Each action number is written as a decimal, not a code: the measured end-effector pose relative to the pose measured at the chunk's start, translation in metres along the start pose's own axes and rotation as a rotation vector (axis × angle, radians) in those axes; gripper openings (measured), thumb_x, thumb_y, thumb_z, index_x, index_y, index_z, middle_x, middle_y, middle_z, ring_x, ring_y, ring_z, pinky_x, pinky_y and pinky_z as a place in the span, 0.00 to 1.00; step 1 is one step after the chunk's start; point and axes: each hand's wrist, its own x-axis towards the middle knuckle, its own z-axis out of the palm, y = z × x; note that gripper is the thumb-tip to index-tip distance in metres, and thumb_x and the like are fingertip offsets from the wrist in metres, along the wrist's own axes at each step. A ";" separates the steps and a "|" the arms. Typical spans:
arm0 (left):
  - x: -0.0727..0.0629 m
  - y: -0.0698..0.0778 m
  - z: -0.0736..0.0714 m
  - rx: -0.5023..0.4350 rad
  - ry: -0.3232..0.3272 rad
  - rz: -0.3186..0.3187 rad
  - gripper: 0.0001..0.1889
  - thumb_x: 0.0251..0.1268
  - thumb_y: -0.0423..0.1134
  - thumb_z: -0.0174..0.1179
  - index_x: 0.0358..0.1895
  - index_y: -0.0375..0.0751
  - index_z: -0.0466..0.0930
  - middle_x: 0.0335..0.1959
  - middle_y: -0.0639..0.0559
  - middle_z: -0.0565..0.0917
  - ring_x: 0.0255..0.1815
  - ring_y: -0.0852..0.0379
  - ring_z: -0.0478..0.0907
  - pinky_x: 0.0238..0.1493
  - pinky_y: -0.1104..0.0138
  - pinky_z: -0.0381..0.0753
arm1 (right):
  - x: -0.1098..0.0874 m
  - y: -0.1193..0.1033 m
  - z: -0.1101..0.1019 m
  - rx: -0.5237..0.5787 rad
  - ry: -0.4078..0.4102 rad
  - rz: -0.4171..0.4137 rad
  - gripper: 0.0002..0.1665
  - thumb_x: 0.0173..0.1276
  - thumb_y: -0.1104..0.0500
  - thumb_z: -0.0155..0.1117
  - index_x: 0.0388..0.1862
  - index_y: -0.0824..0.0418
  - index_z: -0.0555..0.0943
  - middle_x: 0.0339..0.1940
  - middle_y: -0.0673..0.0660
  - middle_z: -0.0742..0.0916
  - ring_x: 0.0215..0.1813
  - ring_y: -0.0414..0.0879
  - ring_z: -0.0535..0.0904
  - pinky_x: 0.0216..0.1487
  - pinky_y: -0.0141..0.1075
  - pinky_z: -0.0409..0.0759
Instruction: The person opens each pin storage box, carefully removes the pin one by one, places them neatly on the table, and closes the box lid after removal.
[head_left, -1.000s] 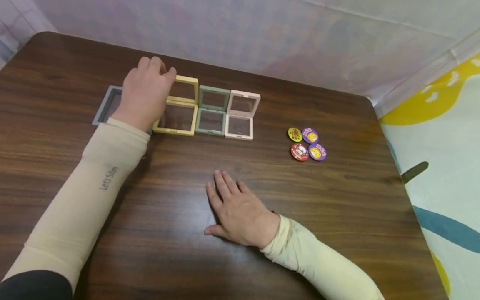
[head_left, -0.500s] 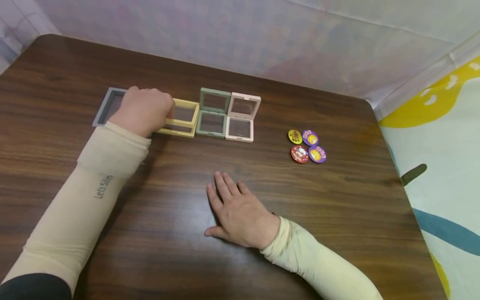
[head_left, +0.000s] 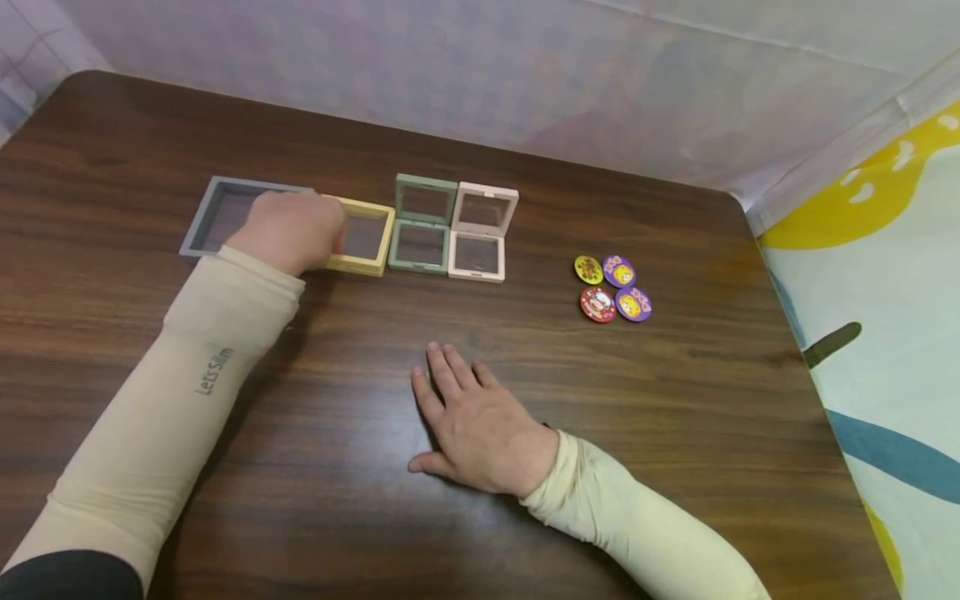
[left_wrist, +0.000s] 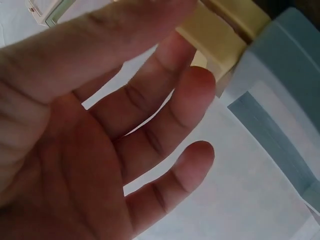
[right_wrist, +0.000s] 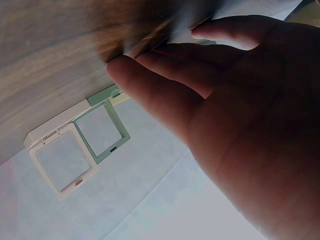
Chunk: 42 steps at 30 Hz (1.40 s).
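My left hand (head_left: 288, 229) is over the left end of the yellow hinged display frame (head_left: 357, 264), whose lid now lies down on its base. In the left wrist view, thumb and fingertips pinch the edge of this yellow frame, and the other fingers curve loosely. A larger grey frame (head_left: 199, 218) lies to the left, partly hidden by the hand. To the right, a green frame (head_left: 420, 267) and a pink frame (head_left: 477, 275) stand with lids raised. My right hand (head_left: 483, 429) rests palm down on the table, fingers straight, touching no object.
On the right of the brown table (head_left: 675, 400) lie a yellow round badge (head_left: 588, 269), a red badge (head_left: 597, 305) and two purple ones, grouped together. A pale curtain (head_left: 450, 75) hangs behind the table's far edge. Patterned cloth (head_left: 900, 333) hangs at the right.
The yellow frame's lid has swung from upright down onto its base, with my left hand lowering along with it. My right hand has stayed in place.
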 end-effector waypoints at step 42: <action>0.013 0.050 0.020 0.147 0.324 0.295 0.57 0.54 0.45 0.69 0.77 0.43 0.33 0.75 0.32 0.48 0.76 0.36 0.48 0.68 0.43 0.62 | 0.001 -0.002 -0.002 -0.037 0.021 -0.010 0.56 0.63 0.23 0.39 0.76 0.60 0.52 0.77 0.67 0.54 0.78 0.58 0.52 0.70 0.51 0.66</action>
